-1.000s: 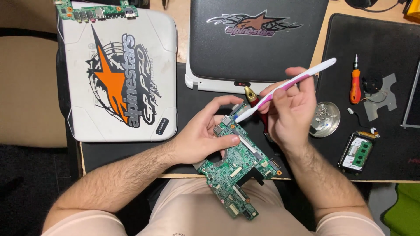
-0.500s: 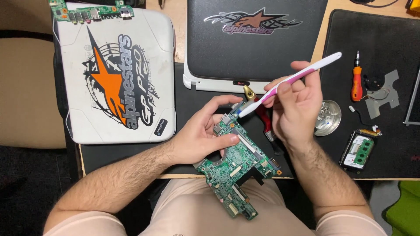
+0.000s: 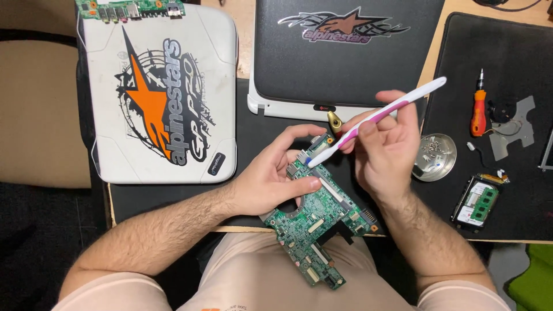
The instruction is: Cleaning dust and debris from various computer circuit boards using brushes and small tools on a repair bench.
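Toothbrush (image 3: 377, 118), gripped by right hand (image 3: 385, 152), slants near-left; bristle end touches circuit board (image 3: 319, 216) clasped by left hand (image 3: 271, 178).

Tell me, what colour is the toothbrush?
The toothbrush is white with pink along its middle, seen in the head view.

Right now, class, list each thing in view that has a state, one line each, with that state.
Left hand: gripping green circuit board, tilted over the lap.
Right hand: gripping pink-and-white toothbrush, bristles on the board.
White laptop lid: flat, face up.
Orange-handled screwdriver: lying unused.
Round metal dish: holding small parts.
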